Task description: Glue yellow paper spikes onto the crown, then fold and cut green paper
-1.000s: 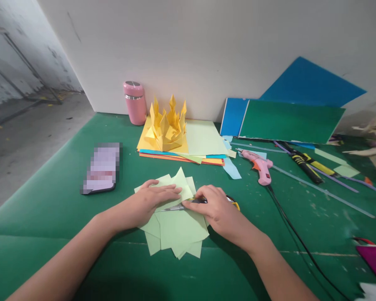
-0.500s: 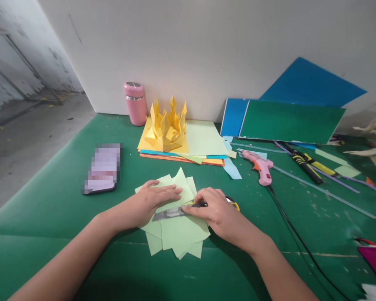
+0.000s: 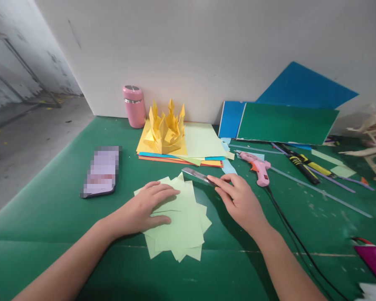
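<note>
Pale green paper sheets (image 3: 181,228) lie in a fanned pile on the green table, their corners sticking out all round. My left hand (image 3: 147,205) rests flat on the left part of the pile, fingers spread. A utility knife (image 3: 197,174) is in my right hand (image 3: 238,200), just right of the pile. Its long blade points left, over the pile's far corner. My fingers hide most of the knife's handle.
Behind the pile, a folded yellow paper crown (image 3: 166,138) stands on stacked coloured paper (image 3: 203,140). A phone (image 3: 103,171) lies left, a pink bottle (image 3: 134,108) stands behind. At right are a pink glue gun (image 3: 258,167) with its cord, other knives (image 3: 303,167) and leaning boards (image 3: 288,121).
My right hand has lifted the knife off the paper and moved it right and away from me. The blade has swung to point far-left. My left hand stays on the pile, thumb now apart.
</note>
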Tool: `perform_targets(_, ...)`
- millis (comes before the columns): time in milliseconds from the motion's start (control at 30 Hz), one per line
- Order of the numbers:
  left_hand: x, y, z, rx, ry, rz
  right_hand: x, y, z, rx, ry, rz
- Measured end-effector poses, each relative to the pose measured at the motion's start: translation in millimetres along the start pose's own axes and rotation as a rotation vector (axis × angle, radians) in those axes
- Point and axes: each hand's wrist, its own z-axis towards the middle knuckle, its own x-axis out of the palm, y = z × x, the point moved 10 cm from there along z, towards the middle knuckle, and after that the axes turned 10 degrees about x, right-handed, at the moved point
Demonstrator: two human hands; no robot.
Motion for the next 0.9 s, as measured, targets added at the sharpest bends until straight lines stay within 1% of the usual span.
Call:
perform_targets(67,-3.0,0,-1,-0.001,-0.048,-0.003,7,-4,0,0.012,-0.003,-0.084)
perform_targets(133,-5.2,-1,-1,0.012,-0.088,0.000,13,-7,0,0.024,0.021,-0.122)
perform_targets(233,-5.1,-3,-1,0.033,-0.112,0.029,16,-5,0,0.033,0.016,-0.156)
perform_targets(300,-4.2,-4,0,0.059,-0.119,0.065,15,3,-1,0.010,-0.012,-0.152)
perform_targets(367,-5.6,-8,0,0.100,-0.154,0.096,17,17,-2,-0.039,-0.004,-0.096)
perform_targets(400,-8.8,-10,0,0.112,-0.197,0.102,20,24,-4,-0.068,0.023,-0.052)
perform_targets(467,-18.7,-11,-2,0.106,-0.324,0.079,27,39,-6,-0.117,0.092,0.042)
perform_targets(567,-33.3,-5,-7,0.018,-0.523,-0.041,33,53,-9,-0.141,0.156,0.161)
perform_targets(667,-38.7,8,-13,-0.122,-0.656,-0.221,29,53,-7,-0.109,0.125,0.276)
perform_targets(733,-38.8,15,-16,-0.201,-0.711,-0.312,26,48,-4,-0.060,0.100,0.382)
perform_targets(900,-36.6,29,-22,-0.327,-0.754,-0.383,25,26,1,0.159,0.080,0.570)
